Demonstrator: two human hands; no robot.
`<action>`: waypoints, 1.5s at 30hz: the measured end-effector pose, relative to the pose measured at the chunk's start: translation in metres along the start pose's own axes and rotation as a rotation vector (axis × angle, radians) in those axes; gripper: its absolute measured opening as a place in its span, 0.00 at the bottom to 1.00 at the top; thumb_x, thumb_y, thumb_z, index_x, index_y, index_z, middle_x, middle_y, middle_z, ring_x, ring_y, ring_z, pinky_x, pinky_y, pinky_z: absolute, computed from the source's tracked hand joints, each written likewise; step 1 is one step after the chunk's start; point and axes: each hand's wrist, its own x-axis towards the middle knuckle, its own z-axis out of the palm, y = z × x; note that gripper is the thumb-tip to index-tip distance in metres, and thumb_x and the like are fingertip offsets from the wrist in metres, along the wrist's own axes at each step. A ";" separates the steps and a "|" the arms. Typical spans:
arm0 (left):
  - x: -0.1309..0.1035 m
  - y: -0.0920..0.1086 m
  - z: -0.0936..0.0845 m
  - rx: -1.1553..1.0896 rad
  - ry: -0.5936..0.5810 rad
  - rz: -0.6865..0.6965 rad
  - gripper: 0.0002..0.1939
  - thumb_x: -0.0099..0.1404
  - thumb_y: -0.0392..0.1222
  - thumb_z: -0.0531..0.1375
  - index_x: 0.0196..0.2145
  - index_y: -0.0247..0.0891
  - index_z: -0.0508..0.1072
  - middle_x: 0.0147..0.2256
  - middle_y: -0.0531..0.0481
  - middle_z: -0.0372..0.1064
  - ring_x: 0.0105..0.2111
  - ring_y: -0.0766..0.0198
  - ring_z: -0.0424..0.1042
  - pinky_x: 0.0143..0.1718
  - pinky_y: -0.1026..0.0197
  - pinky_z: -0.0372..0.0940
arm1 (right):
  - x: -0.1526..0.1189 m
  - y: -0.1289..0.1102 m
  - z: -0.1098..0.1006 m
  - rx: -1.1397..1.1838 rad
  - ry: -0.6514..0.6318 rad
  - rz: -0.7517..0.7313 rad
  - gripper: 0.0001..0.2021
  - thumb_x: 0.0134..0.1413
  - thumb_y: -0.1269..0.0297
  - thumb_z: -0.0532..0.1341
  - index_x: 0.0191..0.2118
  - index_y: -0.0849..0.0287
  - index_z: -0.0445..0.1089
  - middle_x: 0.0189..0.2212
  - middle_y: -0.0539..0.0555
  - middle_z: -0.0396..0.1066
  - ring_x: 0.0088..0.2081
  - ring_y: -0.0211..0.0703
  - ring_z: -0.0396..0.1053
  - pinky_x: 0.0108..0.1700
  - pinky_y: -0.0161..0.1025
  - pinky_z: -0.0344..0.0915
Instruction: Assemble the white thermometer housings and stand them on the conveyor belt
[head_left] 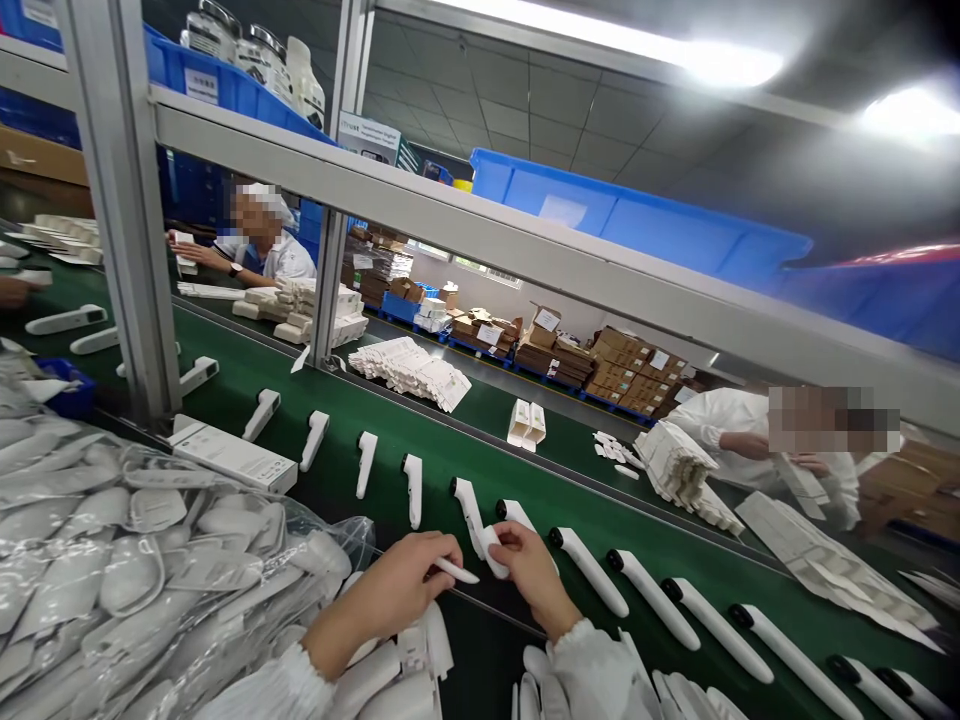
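Note:
My left hand [405, 585] is closed on a thin white plastic piece [459, 572], which points right from between thumb and fingers. My right hand [534, 575] pinches a short rounded white plastic part [493, 550] just beside it. Right behind both hands, a white handheld thermometer [469, 508] lies on the green belt [337, 455]. Another thermometer [516, 514] is partly hidden by my right hand. Below my wrists, loose white plastic parts [420, 655] are heaped, partly covered by my arms.
Several thermometers [592, 572] run in a slanted row along the belt. Clear bags of white plastic shells [112, 560] fill the left side. A white box [232, 455] lies behind them. A metal frame [124, 200] crosses overhead. Two people [281, 255] work across the belt.

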 end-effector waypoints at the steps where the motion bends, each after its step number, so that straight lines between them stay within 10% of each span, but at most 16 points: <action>1: -0.002 -0.003 -0.003 0.020 0.008 -0.031 0.09 0.65 0.44 0.53 0.36 0.43 0.73 0.33 0.51 0.68 0.33 0.60 0.66 0.32 0.63 0.57 | 0.006 0.002 0.008 -0.136 0.038 -0.051 0.10 0.50 0.65 0.62 0.40 0.58 0.72 0.38 0.55 0.74 0.38 0.48 0.72 0.40 0.41 0.67; 11: -0.004 -0.017 -0.002 0.165 0.016 -0.260 0.09 0.57 0.44 0.60 0.36 0.43 0.73 0.33 0.47 0.69 0.38 0.50 0.69 0.34 0.59 0.56 | 0.022 0.008 0.030 -1.004 0.147 -0.153 0.24 0.60 0.77 0.51 0.61 0.69 0.62 0.43 0.66 0.74 0.46 0.56 0.72 0.45 0.43 0.66; 18: -0.003 -0.021 0.000 0.132 0.063 -0.190 0.06 0.54 0.45 0.61 0.28 0.41 0.72 0.28 0.50 0.68 0.35 0.52 0.69 0.30 0.60 0.53 | -0.018 -0.020 0.019 -0.552 0.001 -0.345 0.24 0.62 0.56 0.58 0.62 0.55 0.64 0.58 0.60 0.66 0.57 0.56 0.64 0.55 0.48 0.64; 23: -0.003 -0.017 -0.007 0.213 0.051 -0.191 0.08 0.58 0.47 0.59 0.31 0.41 0.70 0.30 0.50 0.72 0.32 0.55 0.71 0.27 0.60 0.53 | -0.033 -0.048 0.038 -0.279 -0.355 -0.399 0.15 0.58 0.64 0.60 0.50 0.54 0.75 0.36 0.52 0.76 0.37 0.45 0.72 0.41 0.39 0.67; 32: -0.007 -0.002 0.013 0.489 0.027 -0.444 0.24 0.56 0.47 0.62 0.48 0.32 0.71 0.40 0.30 0.75 0.44 0.35 0.74 0.42 0.44 0.64 | 0.011 -0.019 0.052 -0.526 0.065 -0.286 0.11 0.53 0.73 0.56 0.40 0.59 0.73 0.40 0.57 0.72 0.37 0.46 0.71 0.41 0.38 0.66; 38: -0.007 -0.013 0.020 0.415 0.028 -0.365 0.15 0.56 0.31 0.56 0.42 0.36 0.73 0.40 0.36 0.75 0.42 0.43 0.75 0.41 0.49 0.64 | 0.019 -0.002 0.063 -0.970 0.162 -0.266 0.30 0.52 0.83 0.51 0.63 0.68 0.60 0.49 0.66 0.70 0.50 0.56 0.68 0.49 0.43 0.65; 45: 0.005 -0.035 0.001 0.183 0.124 -0.336 0.07 0.63 0.34 0.51 0.37 0.42 0.66 0.28 0.51 0.68 0.32 0.57 0.70 0.30 0.61 0.58 | 0.027 0.000 0.051 -1.061 0.161 -0.166 0.25 0.61 0.77 0.51 0.63 0.69 0.60 0.42 0.66 0.73 0.46 0.55 0.71 0.46 0.43 0.67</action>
